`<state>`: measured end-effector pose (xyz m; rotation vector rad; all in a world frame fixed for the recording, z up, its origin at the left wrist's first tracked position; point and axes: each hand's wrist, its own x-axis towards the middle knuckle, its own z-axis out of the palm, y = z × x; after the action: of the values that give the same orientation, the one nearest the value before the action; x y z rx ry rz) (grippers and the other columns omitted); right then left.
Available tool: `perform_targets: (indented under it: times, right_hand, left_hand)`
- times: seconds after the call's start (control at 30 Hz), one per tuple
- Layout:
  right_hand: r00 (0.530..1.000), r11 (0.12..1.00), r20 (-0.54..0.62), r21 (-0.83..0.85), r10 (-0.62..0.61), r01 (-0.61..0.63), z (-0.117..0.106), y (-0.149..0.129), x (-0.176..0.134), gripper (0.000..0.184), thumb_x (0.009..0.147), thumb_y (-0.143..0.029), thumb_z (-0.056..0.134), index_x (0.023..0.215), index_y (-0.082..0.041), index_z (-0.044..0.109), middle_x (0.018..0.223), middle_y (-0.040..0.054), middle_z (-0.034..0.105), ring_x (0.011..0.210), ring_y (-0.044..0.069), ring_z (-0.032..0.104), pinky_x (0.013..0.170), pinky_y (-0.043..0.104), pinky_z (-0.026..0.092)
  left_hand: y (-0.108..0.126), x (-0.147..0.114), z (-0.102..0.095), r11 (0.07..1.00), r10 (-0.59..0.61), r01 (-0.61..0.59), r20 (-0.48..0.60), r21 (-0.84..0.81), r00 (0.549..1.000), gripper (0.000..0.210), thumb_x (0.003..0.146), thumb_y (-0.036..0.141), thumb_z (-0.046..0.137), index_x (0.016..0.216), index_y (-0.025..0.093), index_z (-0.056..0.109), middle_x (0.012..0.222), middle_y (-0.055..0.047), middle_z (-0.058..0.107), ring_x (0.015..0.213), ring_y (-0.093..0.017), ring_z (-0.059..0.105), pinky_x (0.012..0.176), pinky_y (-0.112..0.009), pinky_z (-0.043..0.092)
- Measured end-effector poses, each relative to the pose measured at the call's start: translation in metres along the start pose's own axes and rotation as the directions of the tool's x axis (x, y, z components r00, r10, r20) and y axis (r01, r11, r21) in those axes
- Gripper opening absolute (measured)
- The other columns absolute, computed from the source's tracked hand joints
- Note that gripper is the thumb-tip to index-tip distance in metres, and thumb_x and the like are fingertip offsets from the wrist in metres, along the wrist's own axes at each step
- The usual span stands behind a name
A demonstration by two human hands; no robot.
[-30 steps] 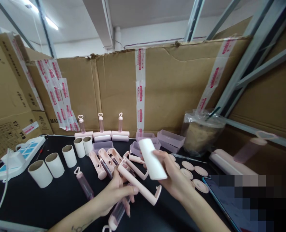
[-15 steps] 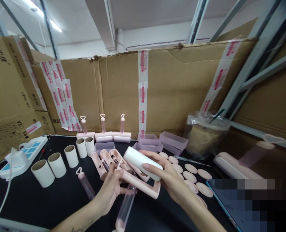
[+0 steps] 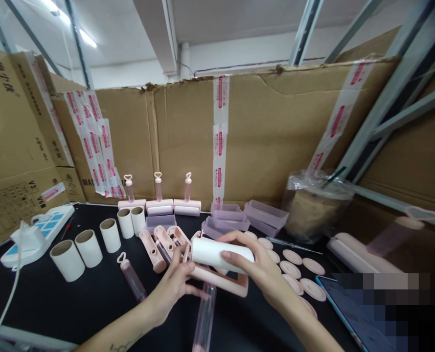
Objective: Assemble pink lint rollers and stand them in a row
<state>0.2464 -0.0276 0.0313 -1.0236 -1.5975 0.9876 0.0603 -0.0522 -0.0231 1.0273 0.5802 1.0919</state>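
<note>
The left hand (image 3: pixel 173 288) gripped the pink frame (image 3: pixel 220 280) by its left end. Just above the frame, the white roll (image 3: pixel 210 252) lay clasped between thumb and fingers of the right hand (image 3: pixel 259 266). Below the frame extended the clear handle (image 3: pixel 204 320).

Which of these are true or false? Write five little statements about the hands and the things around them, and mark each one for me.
1. The right hand holds a white roll. True.
2. The left hand holds nothing. False: it grips a pink frame.
3. Five hollow white tubes stand upright on the black table. True.
4. The phone lies between those tubes. False: it lies on the right, by the pink discs.
5. Three pink rollers stand in front of the cardboard wall. True.
</note>
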Motion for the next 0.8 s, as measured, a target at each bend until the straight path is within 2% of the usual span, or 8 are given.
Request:
perform_targets:
  times: [0.13, 0.23, 0.3, 0.37, 0.47, 0.6, 0.7, 0.8]
  right_hand:
    - [0.998, 0.998, 0.033, 0.004, 0.061, -0.062, 0.003, 0.002, 0.000, 0.025, 0.065, -0.039, 0.069, 0.079, -0.020, 0.064, 0.077, 0.0016, 0.064, 0.070, 0.020, 0.058, 0.059, 0.027, 0.043]
    - [0.996, 0.997, 0.062, 0.011, 0.069, -0.070, 0.004, 0.002, -0.001, 0.025, 0.065, -0.039, 0.069, 0.079, -0.018, 0.062, 0.077, 0.0013, 0.062, 0.072, 0.019, 0.057, 0.061, 0.027, 0.043]
    - [0.990, 0.995, 0.109, 0.031, 0.091, -0.095, 0.004, 0.003, -0.001, 0.026, 0.067, -0.040, 0.067, 0.080, -0.018, 0.061, 0.076, 0.0011, 0.061, 0.070, 0.018, 0.056, 0.058, 0.026, 0.043]
    - [0.982, 0.994, 0.163, 0.034, 0.098, -0.105, 0.004, 0.005, 0.000, 0.025, 0.069, -0.040, 0.066, 0.080, -0.018, 0.059, 0.077, 0.0009, 0.059, 0.068, 0.017, 0.055, 0.056, 0.026, 0.043]
    - [0.976, 0.999, 0.212, -0.031, 0.048, -0.042, 0.005, 0.011, 0.001, 0.024, 0.069, -0.037, 0.067, 0.080, -0.018, 0.058, 0.079, 0.0006, 0.059, 0.068, 0.016, 0.053, 0.059, 0.025, 0.041]
    - [0.965, 0.994, 0.263, -0.105, 0.010, 0.019, 0.006, 0.016, 0.002, 0.024, 0.071, -0.039, 0.066, 0.081, -0.019, 0.057, 0.080, 0.0005, 0.058, 0.070, 0.017, 0.053, 0.063, 0.027, 0.040]
    - [0.973, 0.997, 0.232, -0.072, 0.003, 0.014, 0.006, 0.015, 0.000, 0.032, 0.077, -0.046, 0.059, 0.097, -0.022, 0.057, 0.089, 0.0020, 0.059, 0.086, 0.022, 0.054, 0.075, 0.031, 0.039]
    - [0.984, 0.996, 0.157, 0.018, 0.085, -0.089, 0.005, 0.012, -0.003, 0.036, 0.084, -0.054, 0.047, 0.101, -0.024, 0.057, 0.097, 0.0027, 0.059, 0.097, 0.024, 0.051, 0.084, 0.035, 0.036]
  left_hand:
    - [0.000, 0.000, 0.000, 0.999, 0.013, -0.013, 0.011, 0.042, 1.000, 0.040, 0.085, 0.031, 0.048, 0.121, 0.021, 0.036, 0.109, -0.011, 0.055, 0.095, -0.025, 0.058, 0.066, -0.033, 0.051]
    - [0.001, 0.001, -0.001, 0.990, 0.033, -0.029, -0.022, 0.139, 0.999, 0.046, 0.082, 0.036, 0.053, 0.120, 0.015, 0.037, 0.089, -0.008, 0.059, 0.077, -0.020, 0.061, 0.058, -0.027, 0.048]
    - [0.001, 0.002, -0.003, 0.989, 0.010, -0.007, -0.022, 0.145, 1.000, 0.045, 0.082, 0.038, 0.054, 0.116, 0.013, 0.039, 0.081, -0.006, 0.060, 0.070, -0.019, 0.062, 0.054, -0.026, 0.047]
    - [0.000, 0.003, -0.005, 0.994, -0.046, 0.047, -0.017, 0.096, 0.999, 0.039, 0.084, 0.041, 0.052, 0.110, 0.014, 0.041, 0.083, -0.007, 0.061, 0.069, -0.020, 0.064, 0.053, -0.027, 0.049]
    - [0.000, 0.003, -0.005, 0.991, -0.118, 0.119, -0.022, 0.061, 0.993, 0.037, 0.086, 0.044, 0.050, 0.108, 0.016, 0.041, 0.089, -0.008, 0.062, 0.069, -0.021, 0.065, 0.054, -0.032, 0.054]
    - [0.005, 0.000, -0.002, 0.981, -0.116, 0.124, -0.063, 0.148, 0.991, 0.040, 0.082, 0.042, 0.058, 0.110, 0.020, 0.042, 0.093, -0.005, 0.060, 0.070, -0.018, 0.066, 0.052, -0.029, 0.057]
    - [0.010, -0.001, 0.001, 0.975, -0.102, 0.115, -0.078, 0.192, 0.992, 0.038, 0.080, 0.041, 0.060, 0.105, 0.017, 0.044, 0.085, -0.004, 0.060, 0.066, -0.017, 0.066, 0.051, -0.026, 0.057]
    - [0.013, -0.002, -0.001, 0.979, -0.046, 0.066, -0.110, 0.191, 0.993, 0.038, 0.080, 0.042, 0.060, 0.103, 0.017, 0.044, 0.086, -0.004, 0.059, 0.066, -0.017, 0.065, 0.049, -0.026, 0.057]
